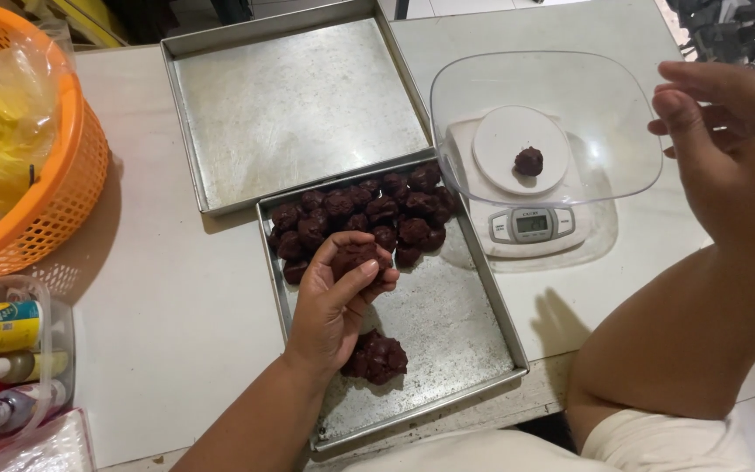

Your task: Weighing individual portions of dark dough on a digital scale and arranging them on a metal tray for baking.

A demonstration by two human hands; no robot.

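Curled around a lump of dark chocolate dough, the left hand has its grip closed on it, thumb across the front and fingers wrapped behind, holding it just above the near baking tray. That lump sits right at the edge of a cluster of rolled dough balls packed along the tray's far end, and it may be touching the nearest of them; from here I cannot quite tell. A bigger, rough mass of the same dough lies on the tray close to the wrist, well apart from the cluster.

Over to the right, the right hand is lifted off the tabletop with an open, empty grip, fingers loosely spread beside the rim of a clear plastic bowl. The bowl rests on a white digital kitchen scale, and one small dough ball lies in the bowl over the round platform.

A second metal tray with nothing on it stands just behind the near tray, their edges overlapping. At the left edge sits an orange plastic basket with bagged yellow contents, and below it a clear container of small bottles.
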